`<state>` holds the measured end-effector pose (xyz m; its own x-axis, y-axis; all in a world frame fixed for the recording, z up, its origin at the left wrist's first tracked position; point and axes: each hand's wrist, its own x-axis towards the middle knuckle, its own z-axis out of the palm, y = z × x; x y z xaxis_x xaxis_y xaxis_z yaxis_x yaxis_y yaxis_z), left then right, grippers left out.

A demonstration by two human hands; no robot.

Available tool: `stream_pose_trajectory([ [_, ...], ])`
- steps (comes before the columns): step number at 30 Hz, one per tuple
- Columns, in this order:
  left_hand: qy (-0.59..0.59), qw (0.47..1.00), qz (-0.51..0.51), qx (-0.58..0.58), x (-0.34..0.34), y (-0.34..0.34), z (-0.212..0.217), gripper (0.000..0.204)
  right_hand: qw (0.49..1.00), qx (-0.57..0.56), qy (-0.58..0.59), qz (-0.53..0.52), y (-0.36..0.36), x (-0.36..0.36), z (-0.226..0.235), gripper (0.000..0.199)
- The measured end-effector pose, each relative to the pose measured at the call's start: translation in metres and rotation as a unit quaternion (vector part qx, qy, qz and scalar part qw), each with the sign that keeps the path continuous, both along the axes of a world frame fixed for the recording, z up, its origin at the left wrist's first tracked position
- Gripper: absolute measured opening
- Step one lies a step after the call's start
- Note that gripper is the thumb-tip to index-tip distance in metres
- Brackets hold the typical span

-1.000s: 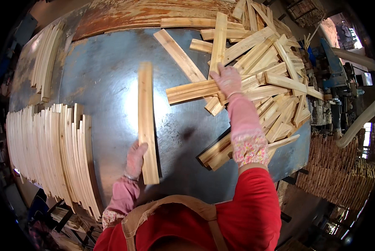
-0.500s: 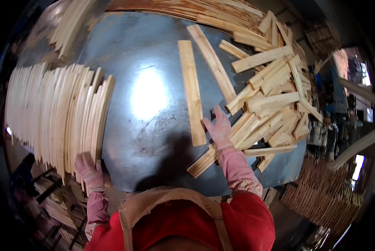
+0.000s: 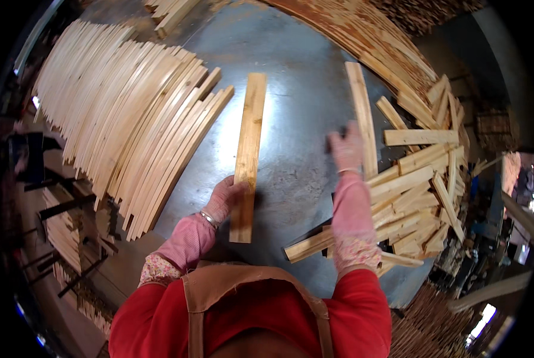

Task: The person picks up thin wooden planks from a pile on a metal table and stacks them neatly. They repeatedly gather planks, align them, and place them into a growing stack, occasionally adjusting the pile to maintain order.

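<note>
A wooden plank [image 3: 250, 137] with a darker, knotty face stands nearly lengthwise before me over the metal table [image 3: 291, 179]. Gripping its left edge near the lower end is my left hand [image 3: 224, 198], in a pale pink glove, thumb across the face. My right hand [image 3: 345, 149], gloved alike and a little blurred, is at the left side of another plank [image 3: 362, 116]; its fingers look apart and hold nothing visible. Whether it touches that plank I cannot tell. To the left, many planks [image 3: 129, 119] lie side by side in a tight row.
A jumbled heap of planks [image 3: 416, 197] covers the table's right side, one loose plank [image 3: 308, 244] jutting toward me. Along the far right edge lies a long reddish-brown board [image 3: 350, 36]. More planks [image 3: 174, 15] rest at the far left. Stacked sticks [image 3: 422, 328] stand at the lower right.
My left hand has left the row and taken hold of the knotty plank, now further left. My right hand has moved up and away from that plank. The view has turned, shifting the row rightward.
</note>
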<state>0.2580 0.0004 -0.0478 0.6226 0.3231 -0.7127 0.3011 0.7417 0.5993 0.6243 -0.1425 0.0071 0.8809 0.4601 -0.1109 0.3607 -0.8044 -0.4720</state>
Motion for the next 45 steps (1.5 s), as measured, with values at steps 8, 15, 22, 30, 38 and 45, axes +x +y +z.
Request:
stream_pose_trajectory([
  [8, 0.335, 0.472, -0.137, 0.804, -0.144, 0.065, 0.038, 0.062, 0.984, -0.122, -0.052, -0.12, -0.084, 0.061, -0.061, 0.091],
  [15, 0.337, 0.546, -0.225, 0.733, -0.144, 0.073, 0.056, 0.072, 0.895, 0.297, 0.323, -0.083, -0.015, -0.122, -0.025, 0.083],
  [22, 0.241, 0.595, -0.182, 0.745, -0.166, 0.087, 0.03, 0.062, 0.857, -0.028, 0.43, 0.281, 0.11, -0.344, 0.014, 0.084],
  [30, 0.302, 0.623, -0.218, 0.688, -0.143, 0.088, 0.042, 0.066, 0.976, -0.119, -0.183, 0.022, -0.018, -0.186, -0.05, 0.061],
  [38, -0.13, 0.577, -0.289, 0.753, -0.024, -0.048, 0.075, 0.058, 0.965, 0.079, 0.165, -0.189, -0.167, -0.181, 0.029, 0.07],
  [45, -0.021, 0.967, -0.252, 0.015, 0.038, -0.08, 0.012, 0.043, 0.985, 0.007, -0.035, -0.17, -0.214, -0.178, 0.017, 0.079],
])
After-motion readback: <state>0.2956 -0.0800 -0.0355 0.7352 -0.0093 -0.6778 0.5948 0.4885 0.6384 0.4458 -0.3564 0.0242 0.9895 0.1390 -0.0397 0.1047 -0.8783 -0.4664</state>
